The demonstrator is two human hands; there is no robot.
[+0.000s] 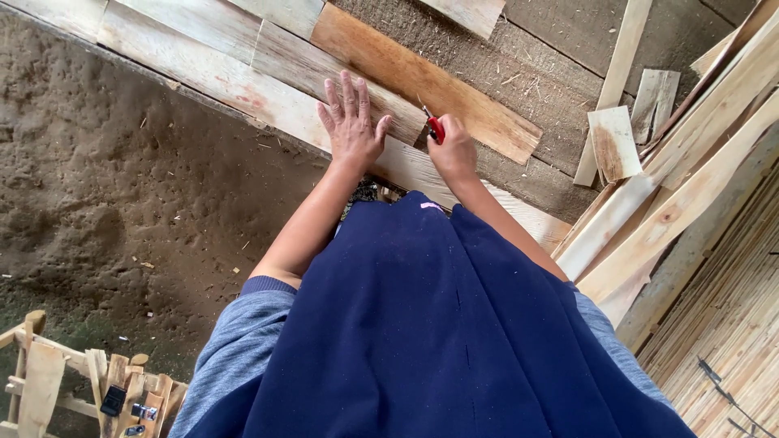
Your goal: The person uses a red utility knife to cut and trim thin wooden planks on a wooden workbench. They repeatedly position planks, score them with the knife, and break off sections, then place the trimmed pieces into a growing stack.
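- I see my left hand laid flat with its fingers spread wide, pressing palm-down and holding nothing.
- Under those fingers lies a pale wooden plank; the fingertips reach up onto the neighbouring greyish plank just beyond it.
- My right hand sits just beside the left, its fingers curled tight around a red-handled tool.
- The red handle pokes out of the top of the fist, and a thin dark tip shows above it, near the lower edge of an orange-brown plank. I cannot tell whether the tip touches the wood.
- The tool stands between my two hands, closer to the right fingers and a little apart from the left thumb.
- The orange-brown plank runs diagonally just past the fingers of both hands.
- Beyond the right fingers, well apart, a short board scrap rests on the rough floor, with a long thin slat beside it.
- Farther right of the right hand, a stack of long pale boards leans across.
- Left of the left fingers, the ground is packed brown dirt.
- Near my body, my blue garment fills the lower view.
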